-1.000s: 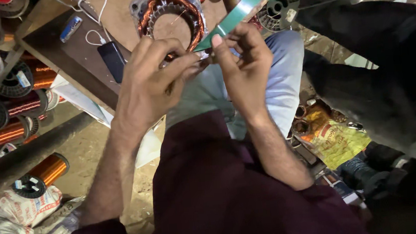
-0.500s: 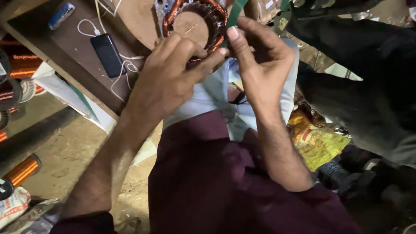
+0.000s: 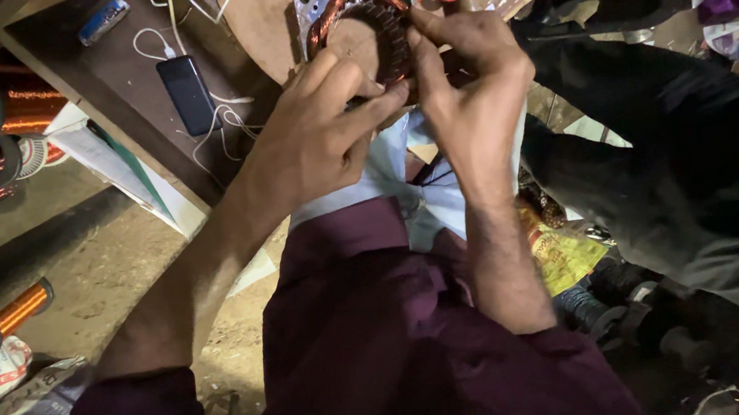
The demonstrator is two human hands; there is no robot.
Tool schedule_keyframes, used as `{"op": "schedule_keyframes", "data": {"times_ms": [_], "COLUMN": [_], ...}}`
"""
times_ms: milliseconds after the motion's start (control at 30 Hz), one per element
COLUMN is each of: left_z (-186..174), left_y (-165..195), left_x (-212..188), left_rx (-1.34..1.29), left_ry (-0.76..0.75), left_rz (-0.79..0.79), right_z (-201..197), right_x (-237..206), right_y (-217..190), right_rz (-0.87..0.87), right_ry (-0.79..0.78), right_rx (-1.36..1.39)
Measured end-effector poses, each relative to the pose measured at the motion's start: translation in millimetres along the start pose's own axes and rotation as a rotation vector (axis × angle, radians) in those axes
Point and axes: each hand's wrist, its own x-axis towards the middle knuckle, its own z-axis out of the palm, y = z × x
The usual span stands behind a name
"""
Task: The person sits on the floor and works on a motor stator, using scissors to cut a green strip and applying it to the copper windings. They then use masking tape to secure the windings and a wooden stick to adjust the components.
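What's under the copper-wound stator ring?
The stator ring lies on a round wooden board. Both hands, left and right, cover its lower edge, hiding what's beneath there.

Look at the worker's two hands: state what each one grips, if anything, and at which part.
Both hands work at the round copper-wound stator. The left hand and right hand pinch at its lower right rim; whatever lies between the fingertips cannot be told.

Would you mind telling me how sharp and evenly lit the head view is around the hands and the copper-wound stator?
Head view: the left hand, right hand and stator are lit warmly and fairly sharp; the dark clothing at right falls into deep shadow with little detail; the copper spools at the left edge look softer; lines bend slightly toward the corners, as with a wide lens.
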Motion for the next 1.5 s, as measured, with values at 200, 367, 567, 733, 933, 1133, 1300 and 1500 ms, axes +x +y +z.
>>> {"op": "schedule_keyframes", "data": {"times_ms": [200,367,567,733,933,1133,1300,1500], "left_z": [2.3,-2.8,-34.3,-35.4,-20.9,-46.7,-66.6,10.8], "left_y": [3.2,1.2,-28.3,1.2,77.1,96.6,75.7,25.1], "left_x": [-2.9,3.4,-0.5,-23.2,-23.6,-15.8,25.3,65.5], "left_rx": [0.009,-0.044,-0.116,-0.271,-0.645,-0.614,0.315,0.578], "left_ry": [0.028,0.076,0.089,0.21,0.166,-0.097,0.379,0.214], "left_rz": [-0.033,0.034,0.14,-0.053,-0.171,-0.337,-0.31,-0.305], "right_z": [-2.7,3.5,20.3,27.3,3.4,-13.8,-7.5,-7.0], "right_x": [17.9,-2.8,-67.2,-72.4,-56.0,-42.7,-46.9,-59.6], "right_y": [8.3,5.8,-44.8,-62.9,-30.9,-21.2,-21.6,-14.6], "right_rz": [0.272,0.043,0.026,0.076,0.086,0.09,0.061,0.147], "right_ry": [-0.166,-0.095,-0.007,-0.064,-0.145,-0.248,-0.194,-0.135], "right_rx": [0.183,0.181,-0.027,0.069,0.116,0.179,0.169,0.253]}}
